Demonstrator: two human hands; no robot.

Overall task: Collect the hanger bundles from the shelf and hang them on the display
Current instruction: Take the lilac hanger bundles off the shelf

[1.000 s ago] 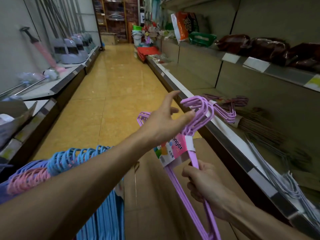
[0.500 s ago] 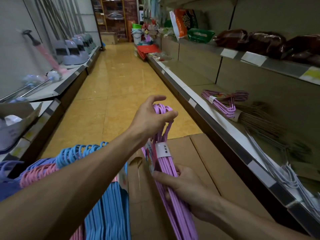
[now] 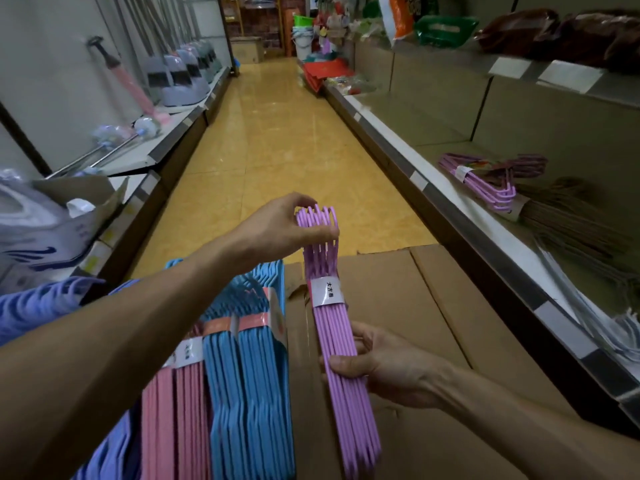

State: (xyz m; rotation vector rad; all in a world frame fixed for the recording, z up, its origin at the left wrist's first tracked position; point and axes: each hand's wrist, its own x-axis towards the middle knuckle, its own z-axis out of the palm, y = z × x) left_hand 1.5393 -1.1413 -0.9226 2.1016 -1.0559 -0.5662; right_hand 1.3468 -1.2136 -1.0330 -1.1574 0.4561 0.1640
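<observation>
A purple hanger bundle (image 3: 341, 344) with a white paper band stands edge-on in front of me, over a cardboard box. My left hand (image 3: 277, 230) grips its hooks at the top. My right hand (image 3: 388, 368) holds the shoulder bars lower down, fingers curled round them. To the left, blue hanger bundles (image 3: 249, 368) and pink hanger bundles (image 3: 173, 410) hang side by side. Another purple bundle (image 3: 485, 183) lies on the lower right shelf.
A closed cardboard box (image 3: 433, 306) sits beneath the held bundle. The right shelf (image 3: 450, 216) also carries brown brooms (image 3: 571, 220) and white wire hangers (image 3: 623, 327). Dustpans and mops line the left shelf. The yellow tiled aisle (image 3: 277, 140) runs ahead.
The purple bundle has swung from flat-on to edge-on and come down toward the hanging bundles. My left hand has closed round its hooks; my right hand has slid along the bars.
</observation>
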